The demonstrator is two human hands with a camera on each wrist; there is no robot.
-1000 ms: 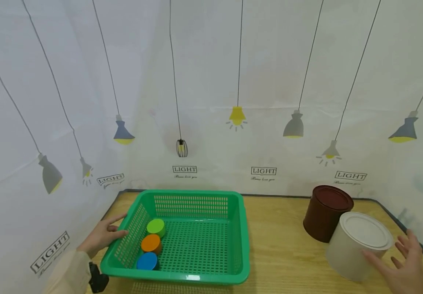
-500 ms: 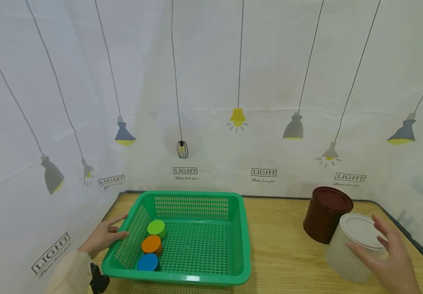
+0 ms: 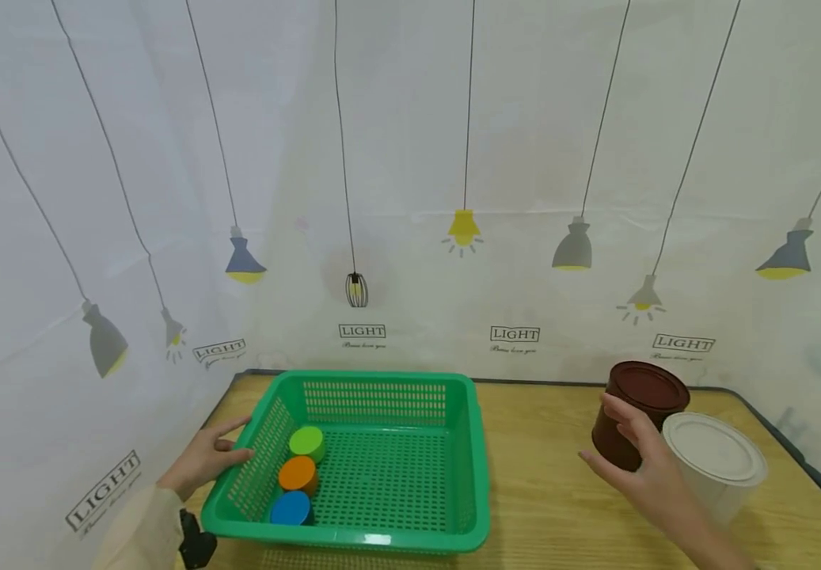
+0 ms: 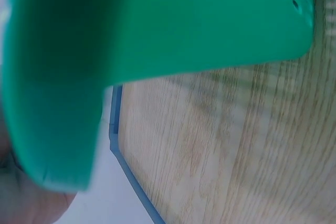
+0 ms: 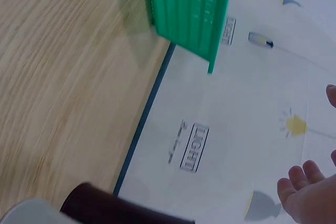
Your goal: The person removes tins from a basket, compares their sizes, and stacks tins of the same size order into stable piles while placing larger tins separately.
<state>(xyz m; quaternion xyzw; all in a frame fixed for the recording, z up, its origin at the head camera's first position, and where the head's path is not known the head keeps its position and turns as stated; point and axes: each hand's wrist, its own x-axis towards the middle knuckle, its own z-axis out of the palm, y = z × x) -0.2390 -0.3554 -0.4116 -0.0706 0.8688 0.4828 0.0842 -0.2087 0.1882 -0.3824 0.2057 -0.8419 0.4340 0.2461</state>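
Note:
My left hand (image 3: 203, 461) holds the left rim of a green plastic basket (image 3: 480, 483), thumb at the rim's edge. The left wrist view shows the basket's rim (image 4: 58, 145) close up, with part of the hand at the lower left. Inside, along the left wall, a lime-green round block (image 3: 307, 443), an orange one (image 3: 299, 475) and a blue one (image 3: 292, 507) form a row. My right hand (image 3: 655, 479) hovers with fingers spread and nothing in them. It overlaps a dark brown lidded can (image 3: 647, 386) and a white lidded can (image 3: 715, 447).
The basket and both cans stand on a wood-grain table (image 3: 538, 475) with a dark edge. White sheeting (image 3: 410, 158) printed with hanging lamps surrounds it at the back and sides. The brown can stands close behind the white one.
My right hand has moved left, from the right side of the white can to in front of the brown can. The left hand, basket and cans stay in place.

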